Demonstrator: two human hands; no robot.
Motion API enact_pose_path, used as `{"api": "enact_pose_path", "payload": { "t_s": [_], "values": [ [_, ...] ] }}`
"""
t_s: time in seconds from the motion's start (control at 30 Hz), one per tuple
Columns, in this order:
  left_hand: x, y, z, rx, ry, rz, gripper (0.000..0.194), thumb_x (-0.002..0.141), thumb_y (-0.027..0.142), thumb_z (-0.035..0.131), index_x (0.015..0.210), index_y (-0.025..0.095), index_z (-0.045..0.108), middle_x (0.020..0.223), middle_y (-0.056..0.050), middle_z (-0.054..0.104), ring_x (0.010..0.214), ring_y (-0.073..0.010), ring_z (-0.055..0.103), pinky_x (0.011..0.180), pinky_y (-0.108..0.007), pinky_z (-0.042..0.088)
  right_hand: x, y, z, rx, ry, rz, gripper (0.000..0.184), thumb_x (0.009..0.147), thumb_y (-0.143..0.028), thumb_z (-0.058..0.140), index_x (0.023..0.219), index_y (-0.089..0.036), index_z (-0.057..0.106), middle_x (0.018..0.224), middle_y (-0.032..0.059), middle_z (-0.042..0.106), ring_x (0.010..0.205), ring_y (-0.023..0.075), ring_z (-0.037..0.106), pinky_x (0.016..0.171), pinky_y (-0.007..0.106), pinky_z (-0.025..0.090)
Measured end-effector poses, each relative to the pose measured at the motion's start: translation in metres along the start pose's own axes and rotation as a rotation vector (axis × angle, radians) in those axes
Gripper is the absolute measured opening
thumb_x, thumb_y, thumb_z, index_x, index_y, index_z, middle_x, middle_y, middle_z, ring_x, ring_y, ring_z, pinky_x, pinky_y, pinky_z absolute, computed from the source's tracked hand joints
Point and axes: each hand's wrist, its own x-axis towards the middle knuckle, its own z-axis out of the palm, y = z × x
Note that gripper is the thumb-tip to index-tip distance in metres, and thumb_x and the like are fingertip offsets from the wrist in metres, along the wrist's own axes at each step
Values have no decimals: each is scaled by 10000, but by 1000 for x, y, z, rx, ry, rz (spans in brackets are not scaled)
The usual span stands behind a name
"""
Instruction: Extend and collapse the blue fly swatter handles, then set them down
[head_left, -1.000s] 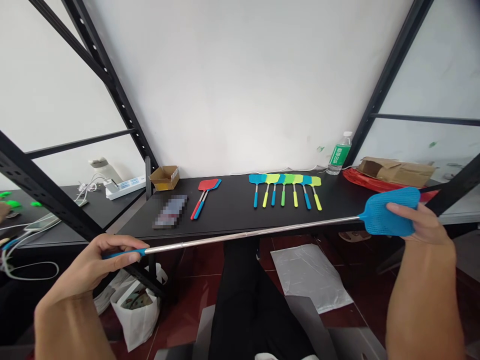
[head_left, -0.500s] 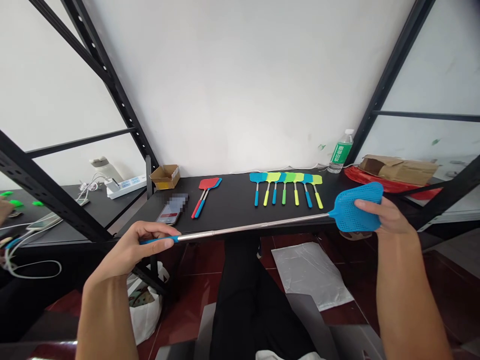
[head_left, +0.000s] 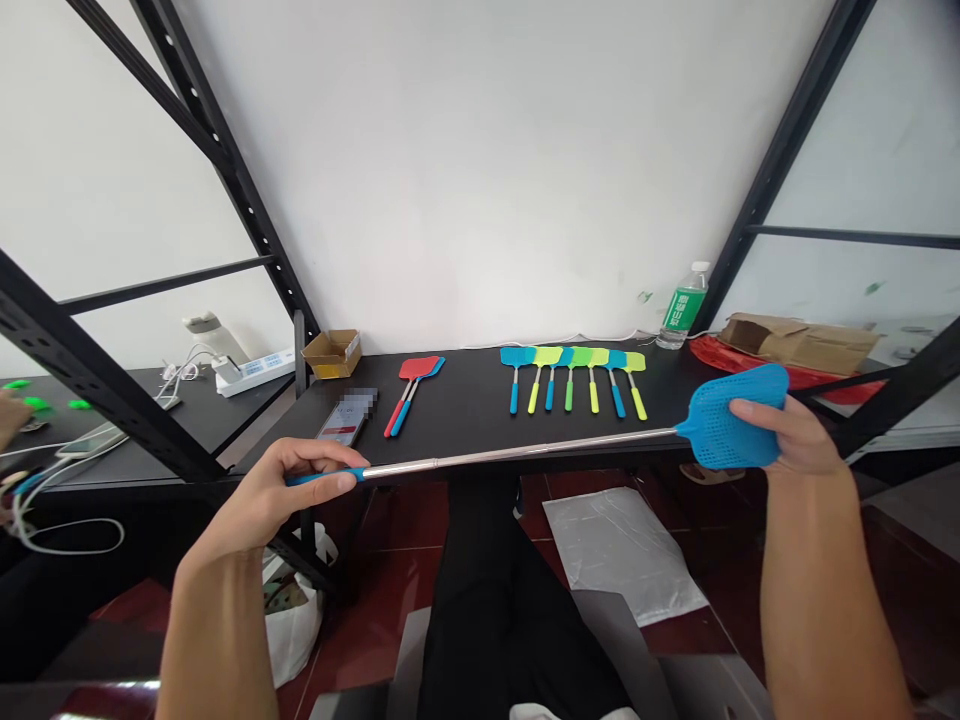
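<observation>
I hold a blue fly swatter (head_left: pixel 525 455) with a telescopic metal rod stretched out level in front of the black table (head_left: pixel 465 430). My left hand (head_left: pixel 277 495) is closed on its blue handle at the left. My right hand (head_left: pixel 791 435) grips the blue mesh head at the right. On the table lie a row of several collapsed blue, yellow and green swatters (head_left: pixel 574 375) and a red and a blue swatter (head_left: pixel 409 385) side by side.
A phone (head_left: pixel 346 420) and a small cardboard box (head_left: pixel 331 352) lie left on the table. A water bottle (head_left: pixel 682 305) and a brown package on a red tray (head_left: pixel 802 345) sit to the right. A power strip (head_left: pixel 251 368), black rack posts, a floor bag (head_left: pixel 289 610) surround.
Over the last second my hands came closer together and the rod got shorter. Since half a second ago the swatter has shifted slightly right, with little further change.
</observation>
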Motion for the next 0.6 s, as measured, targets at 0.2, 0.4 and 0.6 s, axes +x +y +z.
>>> {"api": "enact_pose_path", "payload": {
  "t_s": [0.2,0.4,0.6],
  "values": [
    [-4,2,0,31,25,11,218,761,373,825,873,185,828,812,-66,761,731,-196,645,671,-270,490,-1,-3,6,81,-29,67,321,598,-410,902,610,-187,671,487,13,572,366,169,532,320,281,475],
    [0,9,14,56,1,9,251,765,417,821,887,198,821,835,-76,749,720,-191,629,592,-253,461,2,-2,16,94,-74,101,308,602,-400,909,687,-175,717,508,22,599,355,164,524,321,282,479],
    [3,26,33,47,-7,21,258,774,435,807,886,203,820,778,-57,724,657,-165,600,555,-243,435,2,-3,37,104,-112,130,291,624,-398,916,776,-199,768,631,49,714,493,223,659,431,316,565]
  ]
}}
